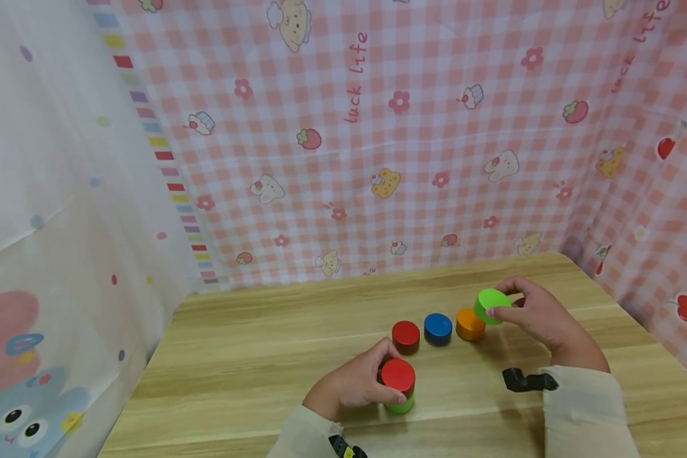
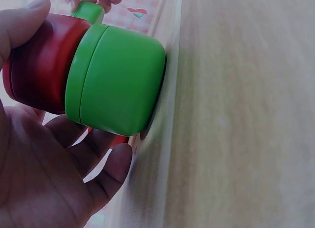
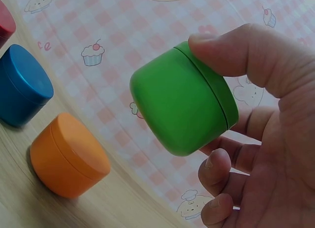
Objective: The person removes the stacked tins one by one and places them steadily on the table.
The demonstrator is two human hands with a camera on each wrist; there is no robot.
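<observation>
My left hand (image 1: 357, 380) grips a small red lidded jar (image 1: 398, 376), its thumb on the jar's side. Directly beneath, a green jar (image 2: 118, 80) stands on the wooden table with the red one on its lid. Off to the right, my right hand (image 1: 541, 316) pinches a second green jar (image 3: 184, 100) by its lid edge between thumb and fingers. That jar is tilted and held up above the table, overlapping an orange jar (image 1: 471, 325) in the head view.
Behind the left hand, another red jar (image 1: 406, 337) and a blue jar (image 1: 437, 329) stand in a row with the orange one. A pink checked cloth (image 1: 343, 191) hangs along the table's back edge, and a white patterned cloth (image 1: 91, 210) hangs at the left.
</observation>
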